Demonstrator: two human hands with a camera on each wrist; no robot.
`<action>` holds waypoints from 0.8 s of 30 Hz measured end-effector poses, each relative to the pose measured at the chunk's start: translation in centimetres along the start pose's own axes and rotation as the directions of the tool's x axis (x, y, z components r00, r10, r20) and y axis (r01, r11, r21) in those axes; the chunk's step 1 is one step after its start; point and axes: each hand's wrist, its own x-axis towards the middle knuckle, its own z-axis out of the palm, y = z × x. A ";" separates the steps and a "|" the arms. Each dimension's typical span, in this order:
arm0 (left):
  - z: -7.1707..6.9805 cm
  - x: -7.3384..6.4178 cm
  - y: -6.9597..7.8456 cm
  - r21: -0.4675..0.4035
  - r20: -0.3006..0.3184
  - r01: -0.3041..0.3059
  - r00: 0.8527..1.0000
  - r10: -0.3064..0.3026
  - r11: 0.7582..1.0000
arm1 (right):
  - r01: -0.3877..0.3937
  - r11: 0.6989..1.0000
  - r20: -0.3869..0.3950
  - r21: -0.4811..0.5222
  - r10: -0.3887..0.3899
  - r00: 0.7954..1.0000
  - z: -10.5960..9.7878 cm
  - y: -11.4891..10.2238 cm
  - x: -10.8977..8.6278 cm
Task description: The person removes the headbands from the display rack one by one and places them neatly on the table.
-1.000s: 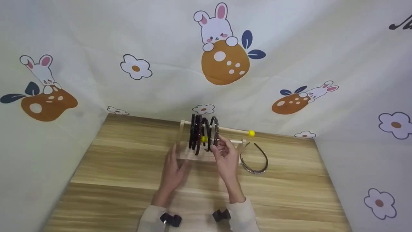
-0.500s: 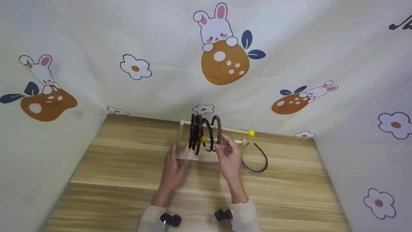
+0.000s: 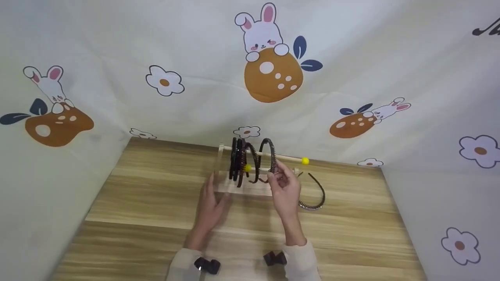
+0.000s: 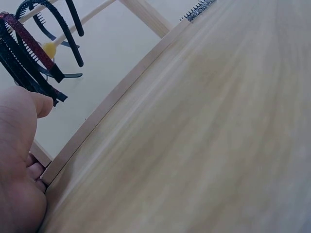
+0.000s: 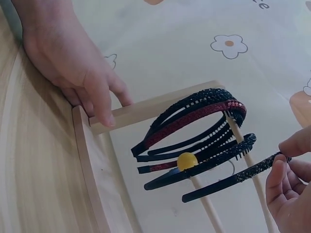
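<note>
My right hand (image 3: 286, 191) pinches the lower part of a dark beaded headband (image 5: 233, 178) between thumb and fingertips. That headband loops over the rear rod of a wooden stand (image 3: 242, 190), apart from the others. Several dark headbands (image 3: 234, 160) hang bunched toward the rod's left end, one of them with a dark red headband surface (image 5: 184, 124). One more dark headband (image 3: 256, 160) hangs between the bunch and the pinched one. My left hand (image 3: 211, 210) grips the stand's left end, its fingers around the wooden upright (image 5: 160, 108) and base corner.
Yellow balls cap the rear rod (image 3: 287, 158) and the front rod, the front yellow ball (image 5: 187, 161) sitting before the bunch. A loose headband (image 3: 323, 195) lies on the wood-grain table (image 3: 148, 203) right of the stand. Behind rises a printed cloth (image 3: 195, 113).
My right hand has moved right along the stand with the pinched headband, widening its distance from the other headbands. The left hand has stayed in place.
</note>
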 end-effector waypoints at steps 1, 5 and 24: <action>0.0 0.0 0.0 -0.002 0.001 0.003 1.000 -0.003 1.000 | 0.000 1.000 -0.004 0.004 0.000 1.000 -0.1 -0.1 0.0; 0.0 0.0 0.0 -0.001 0.006 0.017 1.000 -0.017 1.000 | -0.005 1.000 -0.022 0.012 0.005 1.000 -0.4 -0.3 0.2; -0.1 -0.1 0.3 0.028 0.037 0.072 0.997 -0.073 0.997 | 0.013 0.999 -0.037 0.040 -0.012 0.999 -1.0 -1.4 0.9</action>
